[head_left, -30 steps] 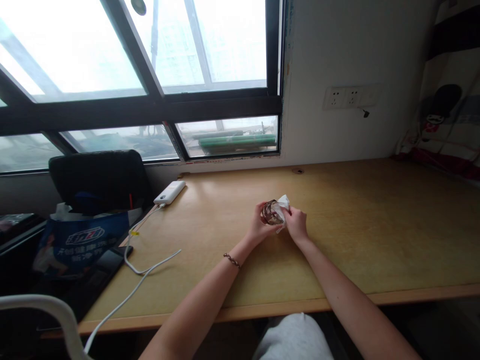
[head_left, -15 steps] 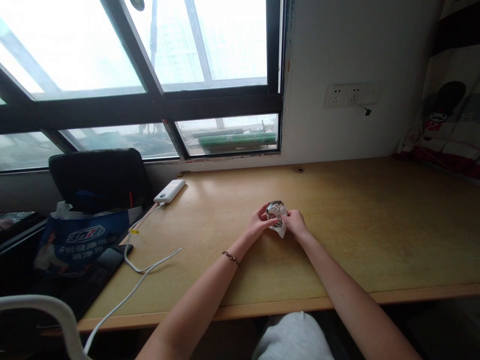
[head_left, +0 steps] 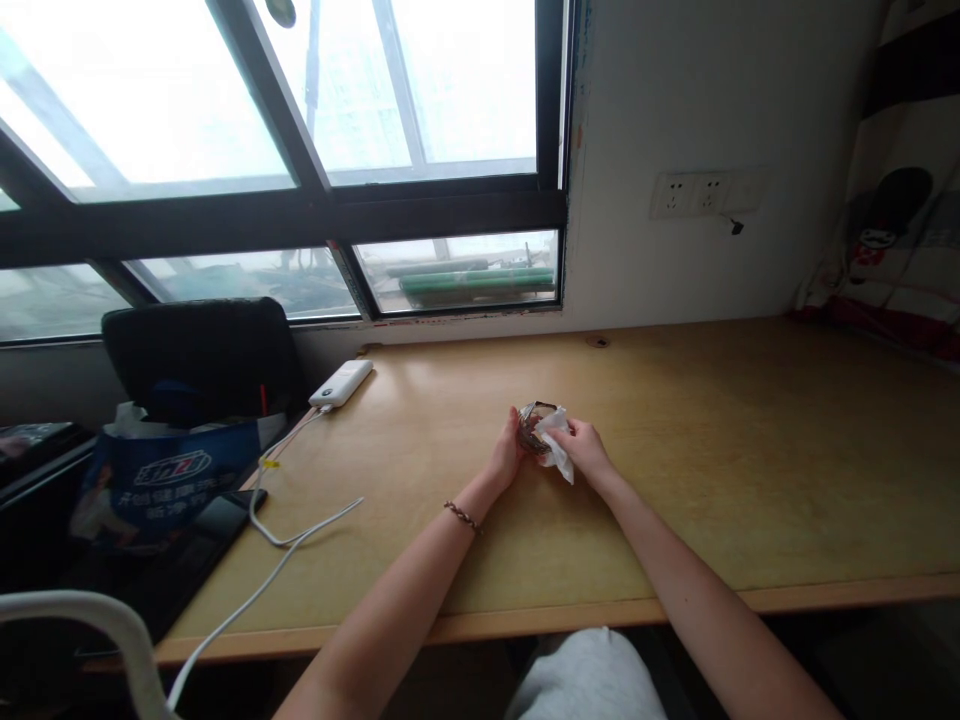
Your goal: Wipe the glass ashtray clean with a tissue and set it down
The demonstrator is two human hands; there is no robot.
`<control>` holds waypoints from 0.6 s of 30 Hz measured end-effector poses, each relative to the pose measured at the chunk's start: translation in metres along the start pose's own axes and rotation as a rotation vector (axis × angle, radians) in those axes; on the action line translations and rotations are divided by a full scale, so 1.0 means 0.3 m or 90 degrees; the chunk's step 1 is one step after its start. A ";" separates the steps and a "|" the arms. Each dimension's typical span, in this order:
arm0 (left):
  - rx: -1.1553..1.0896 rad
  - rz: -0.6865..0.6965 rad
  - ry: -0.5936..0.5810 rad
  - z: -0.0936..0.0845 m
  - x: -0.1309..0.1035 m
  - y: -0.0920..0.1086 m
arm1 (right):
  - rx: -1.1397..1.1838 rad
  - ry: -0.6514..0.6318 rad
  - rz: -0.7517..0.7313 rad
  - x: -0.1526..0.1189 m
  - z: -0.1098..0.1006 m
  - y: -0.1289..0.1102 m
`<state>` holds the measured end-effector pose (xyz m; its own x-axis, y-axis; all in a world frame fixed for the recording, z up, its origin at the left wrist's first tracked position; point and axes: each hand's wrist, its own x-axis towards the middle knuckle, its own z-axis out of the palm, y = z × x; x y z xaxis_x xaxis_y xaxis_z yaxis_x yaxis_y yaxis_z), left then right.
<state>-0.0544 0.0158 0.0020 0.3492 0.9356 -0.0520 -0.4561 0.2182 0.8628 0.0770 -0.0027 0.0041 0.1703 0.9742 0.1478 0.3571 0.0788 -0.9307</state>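
Observation:
My left hand (head_left: 507,452) is closed around the left side of a small shiny, dark-rimmed object (head_left: 531,432), too small to identify surely. My right hand (head_left: 587,450) pinches a white tissue (head_left: 556,440), which lies against the right side of that object and hangs down in a point. Both hands are close together over the middle of the wooden desk (head_left: 450,400). Part of the shiny object is hidden behind the tissue and my left fingers.
A white power bank (head_left: 341,383) lies at the desk's left edge, its white cable (head_left: 300,535) curling over the surface. Left of the desk are a black chair (head_left: 199,350) and a blue bag (head_left: 169,480). A window and wall sockets (head_left: 694,193) are behind.
The shiny object has turned and tilted in my left hand. The tissue has come round to its front right and shows more, with my right hand still on it.

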 end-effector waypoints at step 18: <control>0.239 0.112 -0.101 0.025 -0.020 -0.004 | 0.389 -0.086 0.277 -0.017 0.026 -0.001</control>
<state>-0.0498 0.0078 0.0052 0.4276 0.8888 0.1648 -0.2006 -0.0845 0.9760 0.0690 -0.0059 0.0012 0.0520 0.9583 -0.2808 -0.2953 -0.2539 -0.9211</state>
